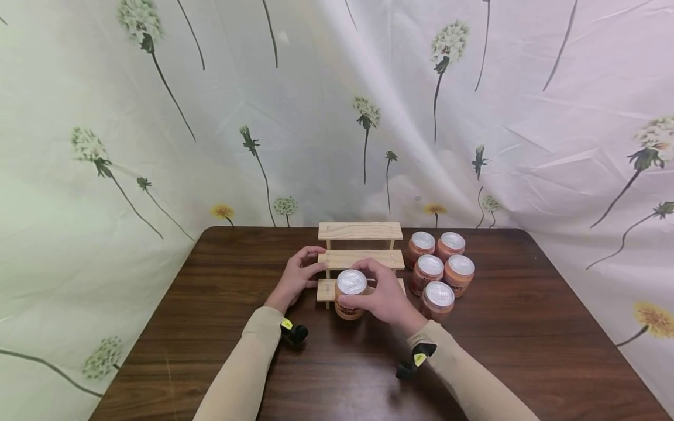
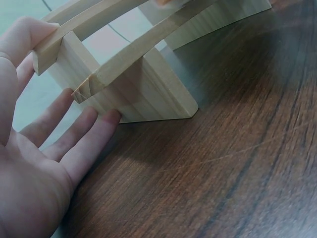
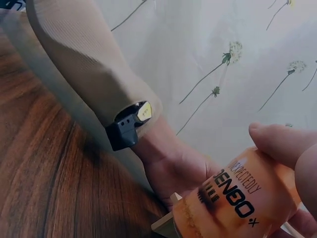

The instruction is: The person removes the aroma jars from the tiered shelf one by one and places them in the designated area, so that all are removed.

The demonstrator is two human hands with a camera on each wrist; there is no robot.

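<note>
My right hand (image 1: 387,295) grips an orange jar (image 1: 351,298) with a silver lid, thumb on the near side and fingers round the far side. In the head view the jar overlaps the lowest step of a three-tier wooden rack (image 1: 360,231). Dark printed lettering shows on the jar (image 3: 235,198) in the right wrist view. My left hand (image 1: 295,278) is at the rack's left end. Its fairly straight fingers (image 2: 94,131) touch the side panel (image 2: 148,91), while another digit rests at the end of a higher step.
Several more orange jars (image 1: 430,266) with silver lids stand grouped just right of the rack. All of this is on a dark wooden table (image 1: 326,374). A pale curtain (image 1: 316,117) with dandelion prints hangs behind it. Each wrist wears a small black camera (image 1: 295,333).
</note>
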